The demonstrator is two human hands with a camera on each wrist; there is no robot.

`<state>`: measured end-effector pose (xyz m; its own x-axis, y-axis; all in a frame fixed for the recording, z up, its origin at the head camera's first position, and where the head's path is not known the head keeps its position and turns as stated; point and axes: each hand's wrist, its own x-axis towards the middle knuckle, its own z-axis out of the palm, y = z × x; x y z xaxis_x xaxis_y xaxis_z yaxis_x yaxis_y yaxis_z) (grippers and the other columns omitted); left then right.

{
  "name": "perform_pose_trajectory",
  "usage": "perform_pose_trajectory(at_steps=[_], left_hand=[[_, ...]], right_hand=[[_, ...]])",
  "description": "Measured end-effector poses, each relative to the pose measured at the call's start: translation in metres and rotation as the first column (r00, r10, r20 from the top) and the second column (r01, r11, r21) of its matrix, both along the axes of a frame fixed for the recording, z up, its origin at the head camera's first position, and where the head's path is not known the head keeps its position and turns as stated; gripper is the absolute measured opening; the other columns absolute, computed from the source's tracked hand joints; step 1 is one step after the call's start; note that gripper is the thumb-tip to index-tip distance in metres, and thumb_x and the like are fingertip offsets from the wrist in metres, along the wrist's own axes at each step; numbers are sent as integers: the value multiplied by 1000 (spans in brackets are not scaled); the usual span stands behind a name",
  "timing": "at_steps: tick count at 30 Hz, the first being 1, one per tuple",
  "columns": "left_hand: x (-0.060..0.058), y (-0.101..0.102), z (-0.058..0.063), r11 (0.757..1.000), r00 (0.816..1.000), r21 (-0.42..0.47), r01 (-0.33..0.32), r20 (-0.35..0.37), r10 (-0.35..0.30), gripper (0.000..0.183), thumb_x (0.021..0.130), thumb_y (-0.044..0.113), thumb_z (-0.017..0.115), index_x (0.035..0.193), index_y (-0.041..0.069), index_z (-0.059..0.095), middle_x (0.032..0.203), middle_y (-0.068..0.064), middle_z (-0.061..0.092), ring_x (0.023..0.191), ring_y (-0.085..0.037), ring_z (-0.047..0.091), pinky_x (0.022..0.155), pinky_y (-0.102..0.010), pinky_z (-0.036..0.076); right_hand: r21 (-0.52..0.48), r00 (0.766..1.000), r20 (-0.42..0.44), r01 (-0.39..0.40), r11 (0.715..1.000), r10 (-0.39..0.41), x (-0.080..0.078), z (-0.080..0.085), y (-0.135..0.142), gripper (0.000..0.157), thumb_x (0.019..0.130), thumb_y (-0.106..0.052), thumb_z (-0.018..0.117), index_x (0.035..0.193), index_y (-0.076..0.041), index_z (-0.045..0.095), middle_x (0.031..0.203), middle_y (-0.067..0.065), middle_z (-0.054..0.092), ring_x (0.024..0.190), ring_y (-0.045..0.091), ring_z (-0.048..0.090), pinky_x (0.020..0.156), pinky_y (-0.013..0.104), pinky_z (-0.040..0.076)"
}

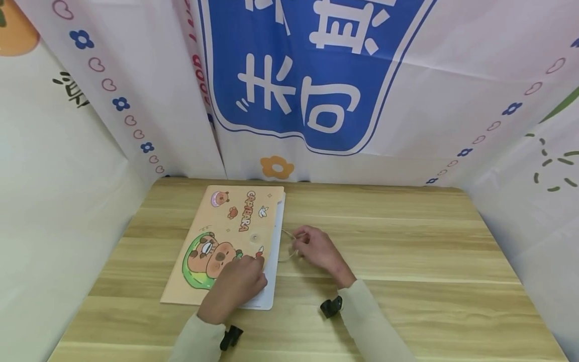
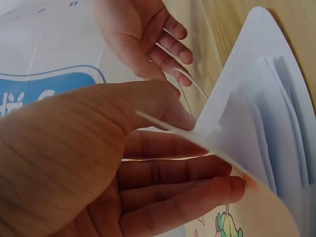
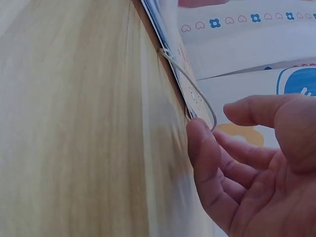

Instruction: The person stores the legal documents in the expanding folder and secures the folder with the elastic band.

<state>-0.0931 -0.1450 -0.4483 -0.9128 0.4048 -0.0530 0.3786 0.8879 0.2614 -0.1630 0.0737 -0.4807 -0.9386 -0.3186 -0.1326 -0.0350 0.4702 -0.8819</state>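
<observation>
A tan folder [image 1: 244, 241] with capybara cartoons and the word CAPYBARA lies on the wooden table, white sheets showing along its right side. My left hand [image 1: 239, 284] holds the edge of its front cover [image 2: 217, 148], thumb on one face and fingers on the other. In the left wrist view the cover stands slightly raised from the white inner sheets [image 2: 266, 113]. A thin pale elastic cord [image 3: 200, 94] loops out from the folder's right edge. My right hand [image 1: 318, 249] hooks this loop with bent fingertips; its thumb is apart from them in the right wrist view.
The wood-grain table [image 1: 407, 241] stretches to the right of the folder. White printed cloth [image 1: 407, 120] with a blue sign hangs behind it and along both sides. A small black wrist device [image 1: 331, 306] sits at my right cuff, another [image 1: 231, 338] at the left.
</observation>
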Motion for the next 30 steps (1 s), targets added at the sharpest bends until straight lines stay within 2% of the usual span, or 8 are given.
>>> perform_pose_trajectory(at_steps=[5, 10, 13, 18, 23, 30], left_hand=[[-1, 6, -1, 999, 999, -35, -27, 27, 28, 13, 84, 10, 70, 90, -1, 66, 69, -6, 55, 58, -18, 46, 54, -36, 43], [3, 10, -8, 997, 1000, -72, -7, -19, 5, 20, 86, 17, 74, 90, -1, 65, 75, -9, 58, 57, -18, 47, 52, -38, 47], [5, 11, -10, 997, 999, -81, -7, -36, 4, 29, 87, 22, 77, 99, -2, 67, 84, -12, 63, 61, -21, 56, 54, -40, 50], [3, 5, -11, 996, 1000, -90, -11, -16, 10, 40, 90, 27, 77, 117, 0, 68, 99, -14, 67, 78, -28, 66, 62, -43, 54], [2, -9, -9, 995, 999, -91, -46, -4, 46, 49, 89, 25, 78, 131, 3, 65, 110, -15, 66, 90, -31, 66, 69, -46, 55], [-2, -26, -8, 994, 995, -52, -92, 23, 93, 61, 82, 35, 85, 129, 4, 63, 100, -9, 56, 82, -26, 52, 63, -41, 48]], right_hand=[[-79, 999, 41, 28, 997, -25, -1, 0, 0, 26, 101, -11, 62, 125, 0, 65, 87, 8, 72, 69, 23, 67, 53, 29, 49], [-144, 996, 81, 37, 989, -26, -1, -1, 1, 26, 105, -9, 52, 125, 1, 65, 92, 11, 73, 70, 21, 65, 58, 35, 54], [-147, 996, 84, 38, 988, -25, -2, -2, 1, 26, 105, -9, 50, 125, 1, 64, 92, 11, 72, 70, 20, 64, 59, 35, 55], [-156, 994, 107, 44, 987, -27, -3, -2, 3, 26, 103, -8, 52, 126, 0, 64, 91, 11, 72, 69, 20, 63, 59, 34, 54], [-168, 993, 117, 41, 985, -21, -4, -2, 3, 27, 101, -7, 55, 127, 0, 63, 90, 10, 73, 68, 20, 63, 58, 31, 52], [-176, 994, 109, 43, 984, -24, -5, -2, 3, 28, 99, -4, 62, 127, 2, 62, 87, 11, 72, 66, 21, 65, 57, 30, 52]])
